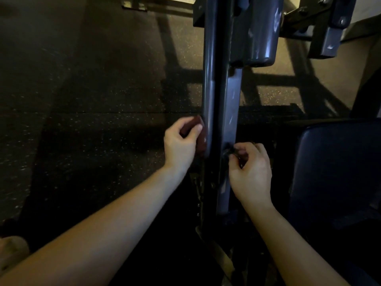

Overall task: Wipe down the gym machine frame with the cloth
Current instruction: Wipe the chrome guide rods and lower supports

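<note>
A dark blue-grey gym machine frame (210, 83) runs upright through the middle of the head view, with a flat bar (232, 104) beside its rounded tube. My left hand (181, 145) grips a dark red cloth (201, 139) and holds it against the left side of the tube. My right hand (250, 170) is on the right side of the frame, its fingers curled round a small dark knob or pin (228, 151) on the flat bar. Most of the cloth is hidden behind my left hand.
A dark padded seat (338, 166) sits close on the right. Black speckled rubber flooring (92, 124) spreads to the left. More frame members and a bracket (327, 34) cross at the top right. A rounded pale shape (12, 250) shows at the bottom left.
</note>
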The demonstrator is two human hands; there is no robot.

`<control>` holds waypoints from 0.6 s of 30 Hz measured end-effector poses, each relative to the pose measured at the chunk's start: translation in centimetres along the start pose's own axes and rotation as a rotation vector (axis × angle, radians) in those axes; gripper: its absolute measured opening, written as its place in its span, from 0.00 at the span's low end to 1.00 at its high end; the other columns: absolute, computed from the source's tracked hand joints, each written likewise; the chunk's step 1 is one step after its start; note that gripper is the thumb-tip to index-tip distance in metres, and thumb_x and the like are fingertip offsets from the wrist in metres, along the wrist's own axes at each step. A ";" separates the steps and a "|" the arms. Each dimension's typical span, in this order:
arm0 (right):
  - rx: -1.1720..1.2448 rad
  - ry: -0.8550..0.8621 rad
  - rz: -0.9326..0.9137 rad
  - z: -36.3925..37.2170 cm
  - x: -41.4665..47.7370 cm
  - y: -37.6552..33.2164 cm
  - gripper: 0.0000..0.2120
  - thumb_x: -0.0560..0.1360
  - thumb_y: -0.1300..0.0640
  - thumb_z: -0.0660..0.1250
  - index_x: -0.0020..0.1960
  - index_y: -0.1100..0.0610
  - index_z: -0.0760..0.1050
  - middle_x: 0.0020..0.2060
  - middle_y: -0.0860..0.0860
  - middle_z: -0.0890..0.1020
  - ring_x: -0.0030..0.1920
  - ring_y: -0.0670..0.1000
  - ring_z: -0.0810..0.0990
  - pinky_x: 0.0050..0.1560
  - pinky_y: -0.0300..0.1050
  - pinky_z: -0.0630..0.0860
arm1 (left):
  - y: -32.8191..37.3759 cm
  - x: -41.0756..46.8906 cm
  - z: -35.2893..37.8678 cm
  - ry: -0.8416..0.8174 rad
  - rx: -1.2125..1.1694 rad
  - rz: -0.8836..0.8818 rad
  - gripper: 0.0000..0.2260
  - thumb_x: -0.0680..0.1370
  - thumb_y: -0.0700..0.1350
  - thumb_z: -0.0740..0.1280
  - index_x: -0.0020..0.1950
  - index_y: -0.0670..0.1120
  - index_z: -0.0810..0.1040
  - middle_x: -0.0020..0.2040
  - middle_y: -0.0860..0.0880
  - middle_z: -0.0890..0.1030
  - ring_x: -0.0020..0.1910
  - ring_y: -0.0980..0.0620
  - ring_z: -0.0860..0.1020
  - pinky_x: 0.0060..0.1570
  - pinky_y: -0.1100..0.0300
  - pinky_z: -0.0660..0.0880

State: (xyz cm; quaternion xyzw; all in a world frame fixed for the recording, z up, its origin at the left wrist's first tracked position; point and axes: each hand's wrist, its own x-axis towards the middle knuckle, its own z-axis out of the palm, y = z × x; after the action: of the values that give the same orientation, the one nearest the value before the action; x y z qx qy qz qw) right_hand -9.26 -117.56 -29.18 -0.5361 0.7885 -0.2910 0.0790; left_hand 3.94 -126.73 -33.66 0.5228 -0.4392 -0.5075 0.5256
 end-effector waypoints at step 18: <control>-0.024 0.032 0.006 0.3 0.1 -0.3 0.13 0.78 0.57 0.70 0.62 0.51 0.77 0.55 0.45 0.74 0.56 0.45 0.76 0.58 0.45 0.78 | -4.1 -4.9 -0.1 -0.021 0.084 -0.079 0.08 0.79 0.40 0.72 0.49 0.53 0.81 0.45 0.53 0.84 0.46 0.58 0.82 0.50 0.60 0.78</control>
State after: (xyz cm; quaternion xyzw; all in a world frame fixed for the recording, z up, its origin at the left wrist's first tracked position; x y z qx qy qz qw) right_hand -8.89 -117.86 -29.25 -0.5298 0.7948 -0.2899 0.0608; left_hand 3.28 -121.59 -37.38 0.5559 -0.4447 -0.5146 0.4780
